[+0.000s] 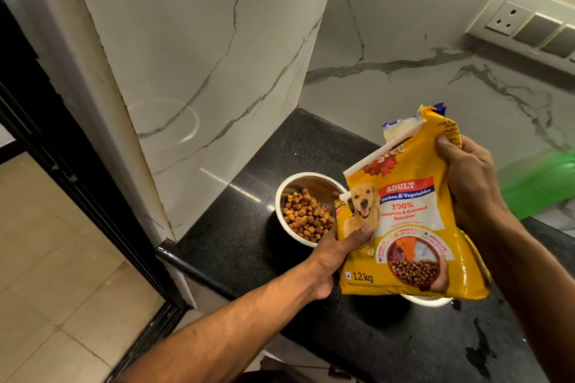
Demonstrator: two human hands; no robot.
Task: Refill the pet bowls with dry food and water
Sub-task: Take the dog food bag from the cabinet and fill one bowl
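Observation:
A yellow 1.2 kg bag of dog food (407, 227) hangs upright above the black counter (236, 227), held in both hands. My left hand (336, 261) grips its lower left side, thumb on the front. My right hand (469, 186) clutches the upper right edge near the torn top. Left of the bag, a steel bowl (281, 196) holds a heap of brown kibble (306, 216). Under the bag's bottom edge, the white rim of a second bowl (426, 300) shows; its inside is hidden.
Marble walls close in the counter's back and left sides. A switch panel (525, 25) sits high on the right wall. Something green (541, 186) lies at the right. Dark wet patches (479, 348) mark the near counter. Tiled floor (46, 274) drops away on the left.

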